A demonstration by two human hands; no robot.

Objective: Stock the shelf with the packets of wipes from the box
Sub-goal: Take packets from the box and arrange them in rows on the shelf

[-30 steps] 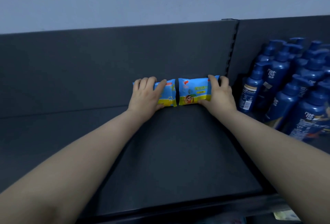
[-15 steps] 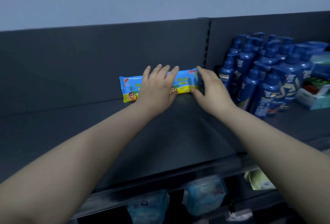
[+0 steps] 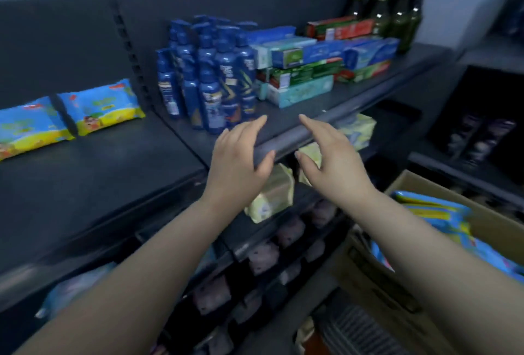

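I see the dark shelf (image 3: 107,179) running across most of my view, its front edge slanting down to the left. At the lower right stands the open cardboard box (image 3: 411,183), partly covered by the right forearm, with blue and yellow packets of wipes (image 3: 433,207) piled inside.

On the right part of the shelf there is a cluster of blue bottles (image 3: 209,79). Beside them is a stack of long cartons (image 3: 309,71), and some dark green bottles (image 3: 397,9) stand at the far end. Yellow packs (image 3: 272,196) sit on the level below.

Two packets of wipes lie side by side at the back left of the shelf. The left packet (image 3: 28,128) and the right packet (image 3: 99,105) touch or nearly touch, and both rest against the rear panel.

My operator's left hand (image 3: 238,162) and right hand (image 3: 331,162) hover in front of the shelf's front edge, just below the blue bottles. Their palms face each other, the fingers are loosely spread, and they hold nothing. The shelved packets are well off to the left of the left hand. The boxed ones lie below and to the right of the right hand.
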